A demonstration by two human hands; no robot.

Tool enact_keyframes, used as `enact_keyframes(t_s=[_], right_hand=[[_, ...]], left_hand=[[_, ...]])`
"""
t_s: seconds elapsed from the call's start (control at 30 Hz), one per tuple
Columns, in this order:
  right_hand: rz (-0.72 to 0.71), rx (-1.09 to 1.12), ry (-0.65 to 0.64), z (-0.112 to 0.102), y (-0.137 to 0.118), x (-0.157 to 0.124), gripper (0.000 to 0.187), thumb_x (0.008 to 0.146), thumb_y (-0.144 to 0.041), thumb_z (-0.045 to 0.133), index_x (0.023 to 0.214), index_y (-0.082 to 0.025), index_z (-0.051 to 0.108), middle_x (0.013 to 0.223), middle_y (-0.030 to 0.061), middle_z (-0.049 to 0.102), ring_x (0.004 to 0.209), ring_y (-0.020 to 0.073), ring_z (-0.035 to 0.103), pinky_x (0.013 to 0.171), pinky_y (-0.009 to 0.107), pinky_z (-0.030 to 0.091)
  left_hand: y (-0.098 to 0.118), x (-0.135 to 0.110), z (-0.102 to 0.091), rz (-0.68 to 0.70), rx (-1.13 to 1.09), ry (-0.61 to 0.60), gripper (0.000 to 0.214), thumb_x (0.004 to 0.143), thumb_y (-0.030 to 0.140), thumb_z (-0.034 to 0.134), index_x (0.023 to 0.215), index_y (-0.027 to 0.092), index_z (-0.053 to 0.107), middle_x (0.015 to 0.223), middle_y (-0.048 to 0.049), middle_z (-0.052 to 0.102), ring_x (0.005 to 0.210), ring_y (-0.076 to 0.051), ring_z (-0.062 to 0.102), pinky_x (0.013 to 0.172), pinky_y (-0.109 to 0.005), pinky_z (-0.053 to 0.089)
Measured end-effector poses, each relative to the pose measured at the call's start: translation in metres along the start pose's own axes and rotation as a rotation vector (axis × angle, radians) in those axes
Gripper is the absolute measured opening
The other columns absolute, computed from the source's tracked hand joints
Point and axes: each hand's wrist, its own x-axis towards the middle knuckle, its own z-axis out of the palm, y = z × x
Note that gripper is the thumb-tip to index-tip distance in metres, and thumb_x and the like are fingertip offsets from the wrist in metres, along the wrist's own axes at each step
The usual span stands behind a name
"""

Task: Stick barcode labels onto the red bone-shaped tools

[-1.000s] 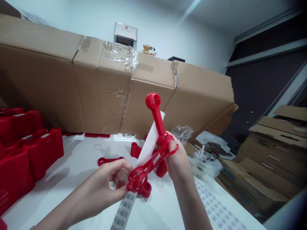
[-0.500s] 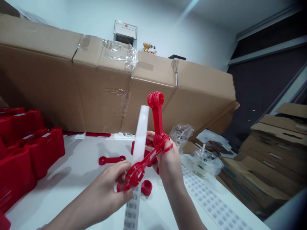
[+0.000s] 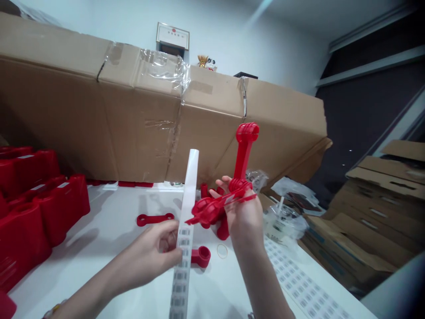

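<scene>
My left hand (image 3: 154, 254) is closed on a long white strip of barcode labels (image 3: 181, 277), which stands up with its blank upper end bent away from me. My right hand (image 3: 245, 221), palm up and fingers partly curled, holds several red plastic link bars (image 3: 243, 155) with rings at their ends. Some of these bars point upward, while others lean left toward the strip, with a small white label on one. Another red link bar (image 3: 154, 219) lies on the white table beyond my left hand. A ring-ended red piece (image 3: 201, 257) rests behind the strip, partly hidden.
Stacked red plastic parts (image 3: 63, 208) stand at the left. A large cardboard box (image 3: 142, 124) spans the back. At right are a label sheet (image 3: 299, 283), a plastic-wrapped cup (image 3: 282, 223) and cardboard boxes (image 3: 375, 212). A rubber band (image 3: 222, 251) lies near my right wrist.
My right hand has moved right with the red link bars, tilting them. My left hand has let go of the bars' ringed end and now grips the label strip.
</scene>
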Motion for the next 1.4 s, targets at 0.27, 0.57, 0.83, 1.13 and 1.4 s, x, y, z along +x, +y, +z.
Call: enact_keyframes(t_s=[0.27,0.57,0.83,1.13,1.4], right_hand=[[0.169,-0.359,-0.559,-0.009,-0.024,-0.011,0.016,0.087,-0.030,0.063,0.078,-0.018,0.067,0.065,0.0031,0.068,0.054,0.0154,0.063,0.047,0.024,0.049],[0.218,-0.254,-0.665,0.008,-0.010,-0.021,0.015,0.083,-0.029,0.062,0.092,-0.020,0.069,0.073,0.0018,0.067,0.059,0.0161,0.065,0.058,0.031,0.060],[0.126,-0.385,-0.529,0.008,-0.017,-0.025,0.025,0.087,-0.027,0.056,0.105,-0.020,0.071,0.074,0.0027,0.070,0.049,0.0134,0.063,0.048,0.025,0.053],[0.091,-0.432,-0.468,0.011,-0.015,-0.034,0.031,0.087,-0.024,0.051,0.111,-0.020,0.070,0.082,0.0038,0.073,0.053,0.0151,0.065,0.053,0.028,0.056],[-0.111,-0.583,-0.465,0.006,0.001,-0.032,0.037,0.087,-0.008,0.043,0.106,-0.023,0.070,0.101,0.0038,0.073,0.086,0.0202,0.067,0.071,0.030,0.055]], left_hand=[[0.009,-0.011,-0.022,-0.054,0.030,0.066,0.024,0.080,0.019,0.062,0.102,0.024,0.073,0.109,-0.0036,0.074,0.100,-0.023,0.068,0.096,-0.039,0.055],[0.013,-0.016,-0.022,-0.061,0.239,0.030,0.011,0.080,0.024,0.057,0.085,0.026,0.066,0.089,0.0011,0.065,0.095,-0.024,0.064,0.087,-0.034,0.052],[0.009,-0.018,-0.021,-0.091,0.370,0.170,0.025,0.092,0.048,0.059,0.112,0.032,0.058,0.078,0.0062,0.044,0.083,-0.021,0.055,0.081,-0.033,0.040],[-0.007,-0.004,-0.010,0.177,0.513,0.467,0.013,0.095,0.033,0.056,0.087,0.025,0.064,0.072,0.0043,0.052,0.063,-0.016,0.045,0.057,-0.027,0.036],[0.015,-0.023,0.002,0.218,0.516,0.332,0.012,0.094,0.029,0.060,0.084,0.025,0.065,0.068,0.0042,0.054,0.061,-0.014,0.050,0.060,-0.026,0.043]])
